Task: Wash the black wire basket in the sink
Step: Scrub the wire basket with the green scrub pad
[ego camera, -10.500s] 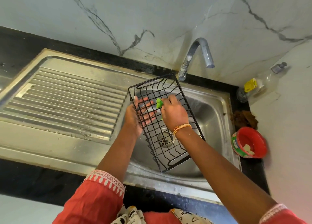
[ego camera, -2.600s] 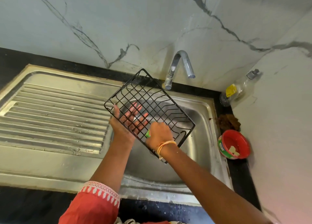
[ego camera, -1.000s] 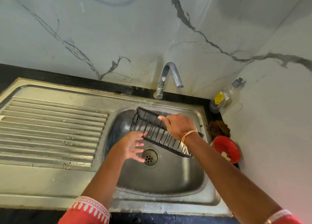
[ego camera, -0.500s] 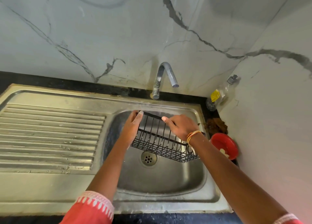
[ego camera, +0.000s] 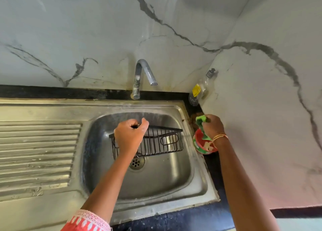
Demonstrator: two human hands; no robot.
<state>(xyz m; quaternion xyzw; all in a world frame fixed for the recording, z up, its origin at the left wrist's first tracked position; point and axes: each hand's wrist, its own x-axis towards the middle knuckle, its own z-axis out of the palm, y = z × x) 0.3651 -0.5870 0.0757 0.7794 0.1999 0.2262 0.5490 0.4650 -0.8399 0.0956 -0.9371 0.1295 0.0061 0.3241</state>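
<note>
The black wire basket (ego camera: pixel 162 142) sits upright in the steel sink (ego camera: pixel 156 178), above the drain. My left hand (ego camera: pixel 129 136) grips its top rim wire at the near left side. My right hand (ego camera: pixel 211 126) is off to the right of the sink, holding a green scrubber (ego camera: pixel 200 120) just over a red soap tub (ego camera: pixel 203 144). The right hand does not touch the basket.
A chrome tap (ego camera: pixel 142 74) stands behind the basin with no water running. A ribbed draining board (ego camera: pixel 34 152) lies to the left. A clear bottle with a yellow label (ego camera: pixel 198 91) leans in the corner. A brown scrub pad (ego camera: pixel 192 120) lies behind the red tub.
My right hand let go of the basket and moved right to the red tub with the green scrubber. The basket settled upright in the basin, and my left hand shifted onto its top rim.
</note>
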